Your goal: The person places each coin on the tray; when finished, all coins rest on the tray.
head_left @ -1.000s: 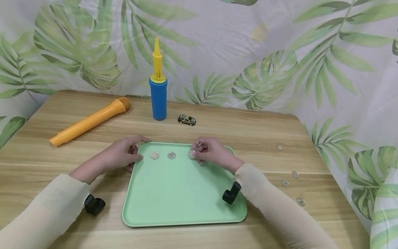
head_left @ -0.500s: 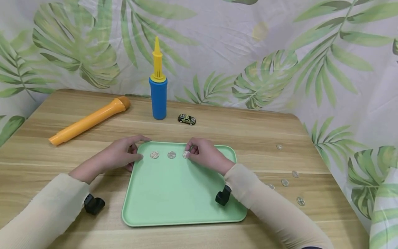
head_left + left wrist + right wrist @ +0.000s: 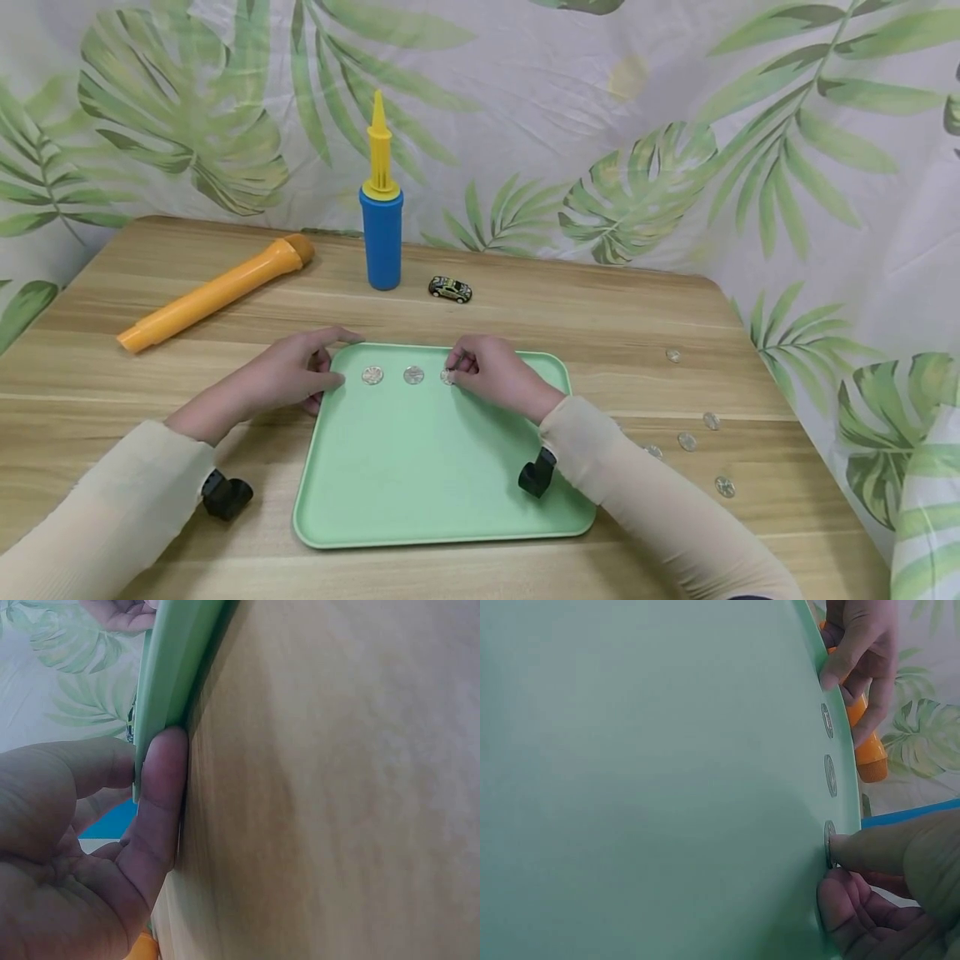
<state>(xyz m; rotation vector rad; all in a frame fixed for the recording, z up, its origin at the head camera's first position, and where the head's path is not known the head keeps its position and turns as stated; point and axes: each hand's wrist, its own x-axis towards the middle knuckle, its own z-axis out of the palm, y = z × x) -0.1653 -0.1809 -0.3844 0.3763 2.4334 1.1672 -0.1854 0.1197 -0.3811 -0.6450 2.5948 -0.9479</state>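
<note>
At the far left corner of the light green tray [image 3: 442, 467], my left hand [image 3: 288, 371] grips the rim. The left wrist view shows its thumb over the edge [image 3: 142, 761] and a finger beneath. Along the tray's far side lie two silver coins, one nearer the left hand [image 3: 372, 375] and one beside it [image 3: 413, 375]. My right hand [image 3: 498, 375] holds a third coin [image 3: 447, 377] at its fingertips, in line with these two. In the right wrist view this coin [image 3: 829, 844] is right at the tray surface, partly covered by the thumb.
Several more coins [image 3: 687, 442] lie on the wooden table [image 3: 600, 317] right of the tray, some partly behind the right sleeve. Behind the tray stand a blue and yellow hand pump [image 3: 384, 242] and a toy car [image 3: 450, 289]. An orange toy microphone [image 3: 217, 292] lies at left.
My right hand has moved a little left with the third coin, closer to the other two, then stayed there. The left hand keeps its place on the tray.
</note>
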